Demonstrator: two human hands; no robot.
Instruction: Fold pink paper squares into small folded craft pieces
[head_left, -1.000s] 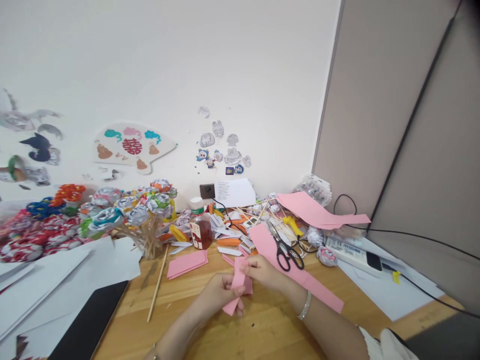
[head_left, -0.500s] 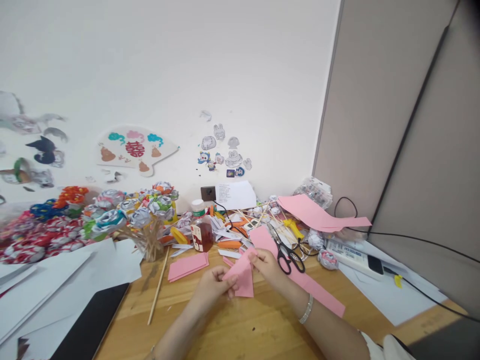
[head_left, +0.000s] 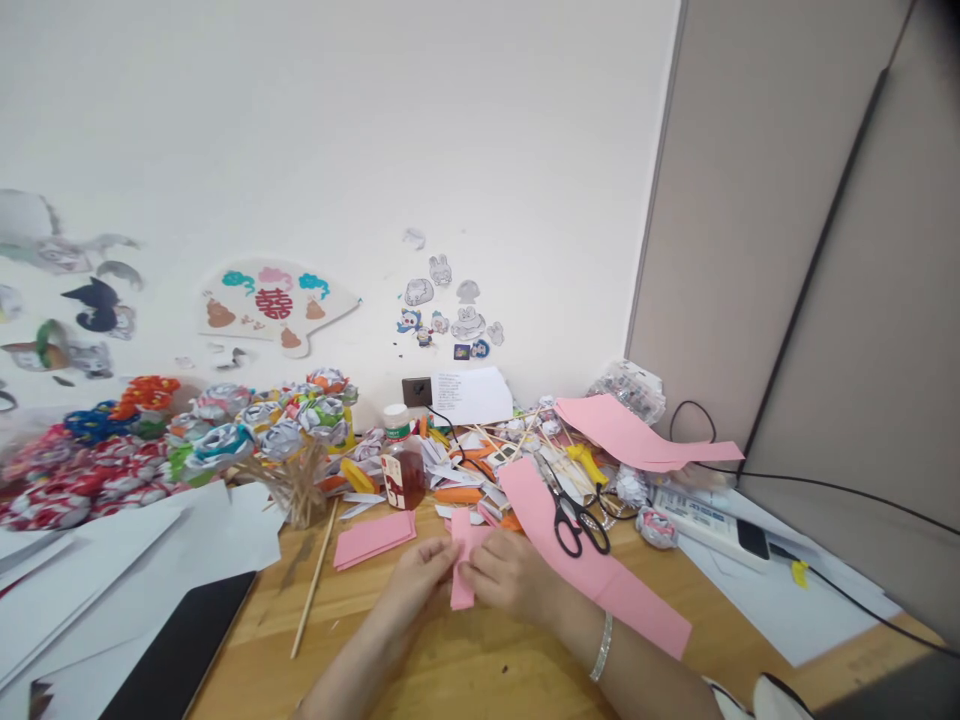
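Both hands meet over a folded strip of pink paper (head_left: 462, 590) near the middle of the wooden table. My left hand (head_left: 421, 578) pinches its left edge between thumb and fingers. From the other side my right hand (head_left: 510, 572) grips it, fingers curled together and partly hiding the paper. Just left of my hands lies a small stack of pink paper rectangles (head_left: 373, 538). To the right, black-handled scissors (head_left: 574, 520) rest on a long pink paper strip (head_left: 637, 600).
Behind my hands are a bottle (head_left: 402, 465) and heaped paper scraps with orange and yellow pieces. Paper flowers on sticks (head_left: 289, 440) stand at left, near white sheets (head_left: 97, 580) and a black flat object (head_left: 184, 650). One wooden stick (head_left: 315, 580) lies alone. A power strip (head_left: 712, 525) sits right.
The pink paper, earlier held slanted between both hands, is now upright and narrower, folded. My right hand has come down and closer to my left hand.
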